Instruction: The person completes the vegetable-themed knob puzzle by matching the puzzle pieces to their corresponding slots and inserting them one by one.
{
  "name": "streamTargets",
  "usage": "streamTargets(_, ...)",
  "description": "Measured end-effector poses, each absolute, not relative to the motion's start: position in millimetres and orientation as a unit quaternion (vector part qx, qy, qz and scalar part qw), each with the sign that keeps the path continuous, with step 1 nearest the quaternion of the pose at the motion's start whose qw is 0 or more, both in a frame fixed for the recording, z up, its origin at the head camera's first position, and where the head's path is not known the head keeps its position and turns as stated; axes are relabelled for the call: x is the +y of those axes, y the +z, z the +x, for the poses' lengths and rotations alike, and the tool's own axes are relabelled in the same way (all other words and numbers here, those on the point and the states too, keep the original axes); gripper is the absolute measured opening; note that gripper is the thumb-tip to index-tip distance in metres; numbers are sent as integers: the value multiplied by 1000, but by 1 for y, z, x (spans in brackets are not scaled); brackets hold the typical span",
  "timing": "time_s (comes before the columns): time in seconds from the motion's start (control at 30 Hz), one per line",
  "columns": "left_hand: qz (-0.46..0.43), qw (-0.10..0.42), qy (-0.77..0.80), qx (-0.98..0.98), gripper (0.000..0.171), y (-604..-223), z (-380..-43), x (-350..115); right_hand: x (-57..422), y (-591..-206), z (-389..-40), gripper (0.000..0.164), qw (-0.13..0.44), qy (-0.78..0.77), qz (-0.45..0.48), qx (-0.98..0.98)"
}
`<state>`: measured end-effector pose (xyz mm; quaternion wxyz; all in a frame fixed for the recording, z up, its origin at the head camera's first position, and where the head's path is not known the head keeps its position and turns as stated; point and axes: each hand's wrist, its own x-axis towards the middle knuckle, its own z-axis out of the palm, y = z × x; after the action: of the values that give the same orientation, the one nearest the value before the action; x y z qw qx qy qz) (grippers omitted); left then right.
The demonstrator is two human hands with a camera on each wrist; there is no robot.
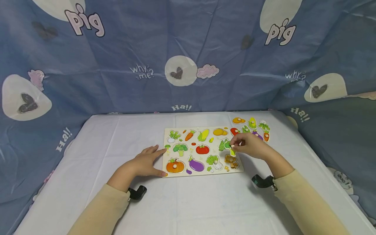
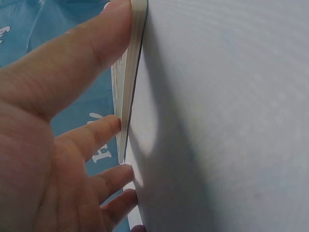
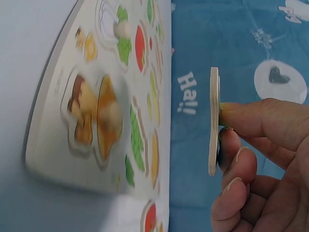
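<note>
so a blue printed backdrop (image 1: pixel 235 89) is filling the whole top of the head view, and below it a desk (image 1: pixel 202 202) under white cloth is taking up the middle and bottom. a pale vegetable puzzle board (image 1: pixel 191 150) is lying around the middle of the frame.

left hand (image 1: pixel 148 161) is sitting at the board's left edge, fingers spreading out fairly straight, thumb tip touching the lower left corner and index tip resting higher on that edge. so that grip is apart, just bracing.

right hand (image 1: pixel 251 146) is coming in from the right side, palm side down as far as i can tell, over the board's right edge. its grip is clamped on a broccoli piece (image 1: pixel 227 145), thumb and finger pinching together, with the other fingers curling in. a bunch of loose pieces (image 1: pixel 252 123) is lying just behind that hand, upper right.

the piece is sitting at the fingertips, left of the hand, off the board. its long axis is running upper left to lower right, stalk lower right, and the right wrist view is showing it edge-on. the printed broccoli (image 1: pixel 180 149) is lying well off to its left, closer to the left hand.
</note>
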<state>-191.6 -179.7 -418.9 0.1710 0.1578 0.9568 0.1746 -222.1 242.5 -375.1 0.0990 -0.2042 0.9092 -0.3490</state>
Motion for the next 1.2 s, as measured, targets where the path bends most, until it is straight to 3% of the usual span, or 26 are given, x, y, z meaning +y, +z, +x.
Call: streamTargets(1.2, 161, 176, 168, 956, 104, -417, -193, -179, 109, -401, -252, 4, 162, -365, -256, 880)
